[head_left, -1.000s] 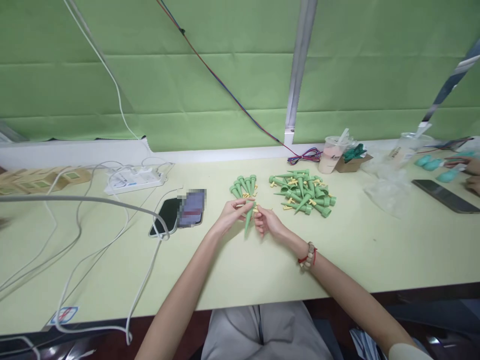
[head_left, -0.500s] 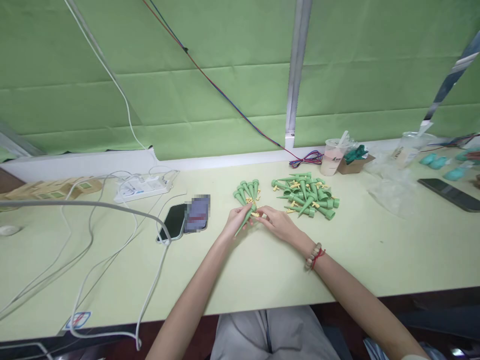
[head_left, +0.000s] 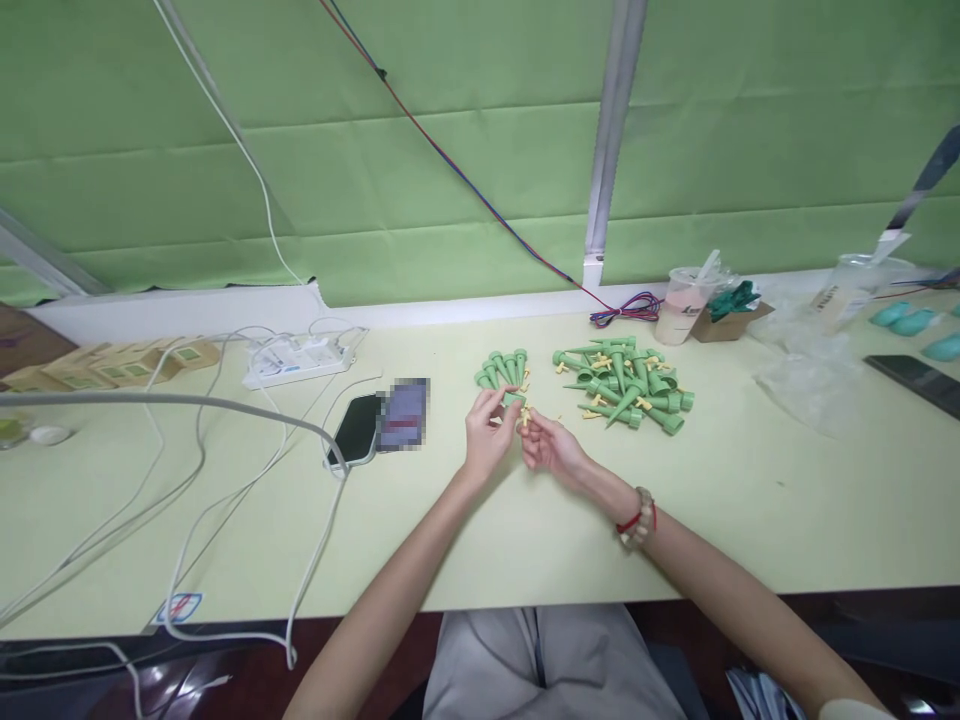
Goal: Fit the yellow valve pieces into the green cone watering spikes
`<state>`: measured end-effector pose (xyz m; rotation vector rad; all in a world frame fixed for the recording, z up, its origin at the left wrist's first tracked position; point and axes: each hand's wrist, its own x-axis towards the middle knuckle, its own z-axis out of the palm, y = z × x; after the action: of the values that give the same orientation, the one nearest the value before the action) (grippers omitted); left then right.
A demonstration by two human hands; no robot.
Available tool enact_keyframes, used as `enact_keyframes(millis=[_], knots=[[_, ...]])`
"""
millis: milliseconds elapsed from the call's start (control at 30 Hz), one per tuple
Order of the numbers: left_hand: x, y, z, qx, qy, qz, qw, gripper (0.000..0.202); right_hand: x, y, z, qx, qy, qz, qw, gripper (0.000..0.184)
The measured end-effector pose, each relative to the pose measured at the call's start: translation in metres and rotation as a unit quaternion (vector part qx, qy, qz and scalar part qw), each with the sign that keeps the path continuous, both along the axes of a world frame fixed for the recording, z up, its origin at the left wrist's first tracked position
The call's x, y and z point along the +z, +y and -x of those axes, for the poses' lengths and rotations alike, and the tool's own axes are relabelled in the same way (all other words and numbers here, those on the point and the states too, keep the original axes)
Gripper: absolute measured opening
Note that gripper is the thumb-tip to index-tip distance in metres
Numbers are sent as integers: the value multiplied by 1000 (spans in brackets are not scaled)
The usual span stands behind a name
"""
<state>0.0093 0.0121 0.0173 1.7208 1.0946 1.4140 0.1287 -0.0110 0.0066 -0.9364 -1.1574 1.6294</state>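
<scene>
My left hand (head_left: 487, 432) pinches a green plant watering spike (head_left: 513, 399) between thumb and fingers; its pointed end is hidden. Close beside it, my right hand (head_left: 553, 446) has its thumb and fingertips closed on the small yellow valve (head_left: 526, 416) at the spike's end. Just behind my left hand, several green spikes (head_left: 498, 364) lie side by side in a fan, with small yellow pieces near them. Off to the right is a loose pile of green spikes (head_left: 628, 392), some with yellow valves showing.
Left of my hands lie a phone (head_left: 357, 430) and a blurred-out flat item (head_left: 403, 415). White cables run from a power strip (head_left: 300, 360) across the table's left side. A drink cup (head_left: 681, 305), a small cardboard box (head_left: 727, 322) and a plastic bag (head_left: 799, 370) stand at the back right.
The spike in my left hand has turned; its long tip, which pointed down and left, no longer shows. My right hand has rolled, palm more upward. The whole view has shifted slightly.
</scene>
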Motion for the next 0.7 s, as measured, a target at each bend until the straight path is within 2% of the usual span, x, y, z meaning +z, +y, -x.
enact_keyframes(millis=[67,100,167,233,267,333,400,433,500,567,633,700], knots=[[-1,0,0,17,23,-40,999,32,2,1,2,26,97,100,990,35],[-2,1,0,19,24,-38,999,32,3,2,2,25,106,123,986,34],[-4,4,-2,13,0,7,1000,35,2,4,0,7,44,123,991,38],[-5,6,-4,10,-46,77,996,41,0,5,-5,-43,-95,27,994,43],[-4,7,-5,11,-70,111,991,44,-1,6,-8,-74,-176,-55,980,43],[-2,7,-6,13,-103,164,981,50,-5,7,-15,-118,-314,-227,914,36],[1,5,-7,7,-112,193,975,53,-8,8,-21,-132,-392,-342,844,26],[2,4,-7,2,-111,198,974,53,-10,8,-23,-133,-410,-371,822,24],[2,3,-7,-8,-105,190,976,51,-12,8,-24,-141,-416,-400,804,26],[0,2,-7,-16,-100,168,981,47,-12,6,-22,-145,-393,-394,818,27],[-3,1,-7,-26,-100,146,984,43,-11,3,-17,-138,-330,-346,867,32],[-7,1,-7,-38,-108,130,985,40,-9,0,-11,-121,-229,-257,931,36]])
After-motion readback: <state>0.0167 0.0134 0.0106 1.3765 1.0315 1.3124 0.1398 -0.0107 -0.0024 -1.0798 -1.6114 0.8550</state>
